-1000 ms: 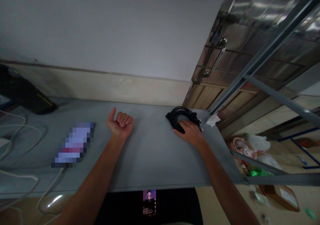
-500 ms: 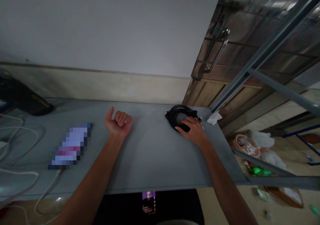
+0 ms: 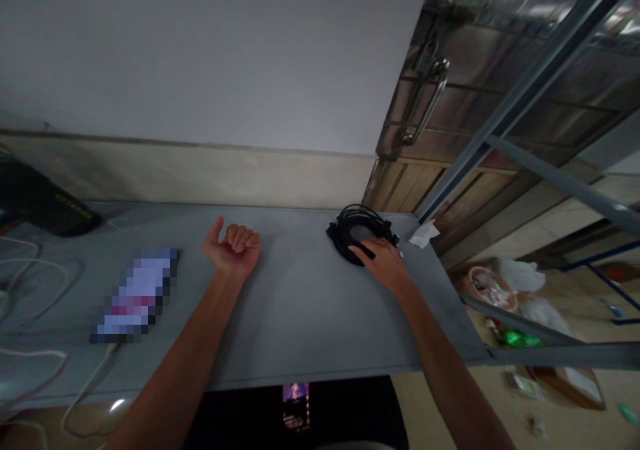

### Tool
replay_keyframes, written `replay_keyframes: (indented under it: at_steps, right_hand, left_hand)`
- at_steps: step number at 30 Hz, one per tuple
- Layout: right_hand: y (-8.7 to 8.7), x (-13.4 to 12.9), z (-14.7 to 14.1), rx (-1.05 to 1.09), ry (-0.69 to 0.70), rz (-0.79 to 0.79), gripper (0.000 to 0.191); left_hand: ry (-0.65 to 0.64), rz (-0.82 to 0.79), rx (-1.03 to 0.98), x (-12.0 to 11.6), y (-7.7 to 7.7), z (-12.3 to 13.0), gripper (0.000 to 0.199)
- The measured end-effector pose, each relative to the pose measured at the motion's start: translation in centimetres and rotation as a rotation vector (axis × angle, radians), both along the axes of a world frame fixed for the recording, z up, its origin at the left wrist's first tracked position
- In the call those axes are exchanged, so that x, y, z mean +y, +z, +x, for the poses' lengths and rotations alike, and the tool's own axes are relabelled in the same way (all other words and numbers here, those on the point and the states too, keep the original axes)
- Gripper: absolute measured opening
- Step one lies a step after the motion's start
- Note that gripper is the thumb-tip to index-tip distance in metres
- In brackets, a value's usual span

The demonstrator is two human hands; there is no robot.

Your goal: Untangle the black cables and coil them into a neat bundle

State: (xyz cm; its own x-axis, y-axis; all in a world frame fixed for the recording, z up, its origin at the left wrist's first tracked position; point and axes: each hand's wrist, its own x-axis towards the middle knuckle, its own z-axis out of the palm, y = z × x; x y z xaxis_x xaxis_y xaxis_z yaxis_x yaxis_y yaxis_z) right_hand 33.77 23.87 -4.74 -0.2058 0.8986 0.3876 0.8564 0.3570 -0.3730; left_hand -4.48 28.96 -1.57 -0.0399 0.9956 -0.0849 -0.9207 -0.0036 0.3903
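Note:
A coil of black cable [image 3: 345,247] lies on the grey table [image 3: 305,303] near its back right corner. My right hand [image 3: 383,260] grips the near right side of this coil, its thumb and fingers around the strands. Part of the cable is hidden under that hand. My left hand [image 3: 233,249] rests palm up on the table, left of the coil. Its fingers are curled in, the thumb sticks out, and nothing is in it.
A phone [image 3: 135,297] with a blurred screen and a white cable [image 3: 95,383] lie at the left. Behind it lies a dark bottle [image 3: 55,207]. Crumpled paper [image 3: 424,234] sits beside the coil. A metal frame [image 3: 470,160] rises at the right. Another lit phone [image 3: 296,407] shows below the table edge.
The view has shifted slightly. My right fingers have closed further around the cable coil, whose top strands now stand a little higher. My left hand stays curled in place.

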Motion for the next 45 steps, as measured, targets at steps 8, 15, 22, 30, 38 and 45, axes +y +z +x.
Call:
replay_keyframes:
  at_steps: [8, 15, 22, 30, 38, 45]
  right_hand:
    - [-0.5, 0.2, 0.1, 0.116, -0.039, 0.032, 0.041]
    - [0.2, 0.0, -0.4, 0.167, -0.006, 0.111, 0.043]
    - [0.0, -0.1, -0.4, 0.171, -0.042, 0.092, 0.047]
    - [2.6, -0.9, 0.0, 0.414, -0.186, 0.241, 0.046]
    - [9.1, -2.3, -1.3, 0.626, -0.397, 0.642, 0.042]
    - [11.3, -4.5, -4.8, 0.723, -0.352, 0.690, 0.030]
  left_hand:
    - [0.021, -0.016, -0.021, 0.1, 0.1, -0.2, 0.063]
    - [0.007, -0.004, -0.024, 0.0, 0.2, -0.2, 0.063]
    - [0.002, -0.017, -0.021, 0.0, 0.2, -0.3, 0.063]
    - [0.019, 0.011, -0.001, 0.1, 0.3, -0.3, 0.063]
    - [-0.036, 0.057, 0.115, -0.6, 1.7, 0.5, 0.062]
    - [-0.080, 0.092, 0.224, -0.9, 1.6, 1.2, 0.058]
